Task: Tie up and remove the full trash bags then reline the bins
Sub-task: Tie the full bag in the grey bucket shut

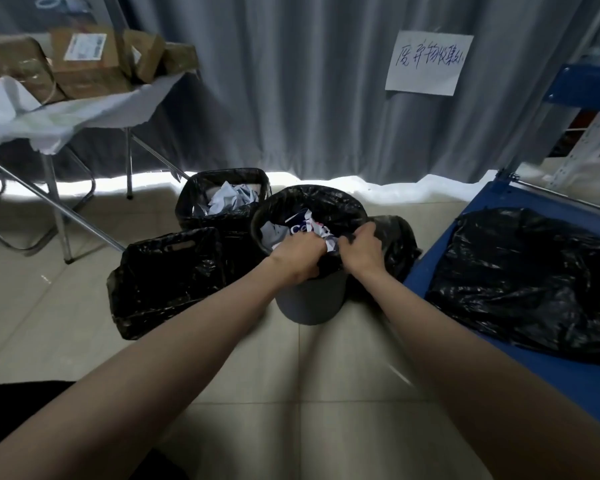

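A round grey bin stands on the floor in the middle, lined with a black trash bag that holds crumpled paper. My left hand grips the near rim of that bag. Close beside it, my right hand pinches the bag's edge at the near right. Behind stands a second bin with a black liner and crumpled paper inside. A flat black bag lies at the left of the grey bin.
A blue cart platform at the right carries a loose black bag. A folding table with cardboard boxes stands at the back left, its metal legs reaching the floor. A grey curtain with a paper sign closes the back.
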Demonstrator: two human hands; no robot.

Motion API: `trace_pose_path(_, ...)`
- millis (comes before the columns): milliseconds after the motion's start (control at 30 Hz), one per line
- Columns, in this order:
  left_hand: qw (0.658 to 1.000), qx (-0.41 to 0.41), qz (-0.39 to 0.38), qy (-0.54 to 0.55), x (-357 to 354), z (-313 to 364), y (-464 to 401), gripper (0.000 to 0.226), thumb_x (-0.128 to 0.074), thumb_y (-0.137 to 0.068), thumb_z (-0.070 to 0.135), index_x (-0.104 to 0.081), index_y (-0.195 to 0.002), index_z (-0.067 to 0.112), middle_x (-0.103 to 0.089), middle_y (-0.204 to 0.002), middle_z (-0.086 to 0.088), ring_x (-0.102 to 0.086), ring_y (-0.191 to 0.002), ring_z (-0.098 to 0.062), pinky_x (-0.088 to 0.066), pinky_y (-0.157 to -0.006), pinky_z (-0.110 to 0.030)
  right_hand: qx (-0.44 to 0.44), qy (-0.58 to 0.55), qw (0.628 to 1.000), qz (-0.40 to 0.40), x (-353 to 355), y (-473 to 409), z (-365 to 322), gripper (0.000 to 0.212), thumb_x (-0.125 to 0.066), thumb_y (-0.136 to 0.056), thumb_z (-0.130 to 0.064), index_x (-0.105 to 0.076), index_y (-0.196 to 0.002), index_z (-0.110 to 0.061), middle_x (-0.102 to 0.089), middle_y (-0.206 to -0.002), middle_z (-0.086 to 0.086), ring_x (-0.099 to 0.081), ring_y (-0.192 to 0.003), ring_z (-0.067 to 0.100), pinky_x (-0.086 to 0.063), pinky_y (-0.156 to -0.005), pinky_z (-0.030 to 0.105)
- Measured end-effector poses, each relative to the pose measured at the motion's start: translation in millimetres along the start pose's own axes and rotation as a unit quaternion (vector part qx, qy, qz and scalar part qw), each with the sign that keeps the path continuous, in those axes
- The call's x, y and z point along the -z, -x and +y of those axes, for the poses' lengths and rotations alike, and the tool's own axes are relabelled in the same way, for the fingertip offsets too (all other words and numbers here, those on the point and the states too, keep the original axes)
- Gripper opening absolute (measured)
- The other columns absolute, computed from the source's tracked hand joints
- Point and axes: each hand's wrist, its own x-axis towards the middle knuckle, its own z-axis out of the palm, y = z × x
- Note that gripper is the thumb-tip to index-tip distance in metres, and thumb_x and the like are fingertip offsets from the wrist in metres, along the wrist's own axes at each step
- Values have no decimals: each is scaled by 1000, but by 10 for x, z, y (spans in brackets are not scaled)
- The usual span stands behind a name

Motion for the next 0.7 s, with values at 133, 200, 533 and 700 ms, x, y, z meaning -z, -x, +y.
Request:
trace_pose_path(133,1000,-2,-9,12,4,159,363,19,-63,-81,16,-66,-98,6,-63,-106,-14,-62,-95,-35,-43,-68,-37,-37,-23,999,-28,44,297,36,38,-58,-92,-16,-32,-120,-10,-58,-114,22,-69,-87,43,-60,-69,53)
trace_pose_path(200,1000,-6,-4,17,7,249,525,20,-61,-84,19,-66,-101,7,-63,-107,-13,-62,-98,-34,-43,-70,-37,-62,-56,996,-41,95,427,60,38,-60,-92,-12,-31,-116,-13,-53,-115,19,-70,-75,41,-61,-58,47)
trace_pose_path(533,998,-48,-17,41,126,557,794,52,-75,-74,53,-65,-116,24,-63,-115,0,-60,-106,-23,-47,-74,-32,-108,5,994,4,742,776,414,46,-66,-87,-7,-32,-117,-13,-51,-117,17,-68,-82,40,-58,-47,39)
trace_pose_path(700,995,-92,-16,40,254,615,683,51,-64,-78,66,-67,-106,23,-65,-108,2,-61,-100,-22,-44,-69,-30,-89,128,988,-12,1004,748,582,45,-63,-89,-12,-33,-123,-8,-53,-117,20,-55,-94,34,-40,-48,29)
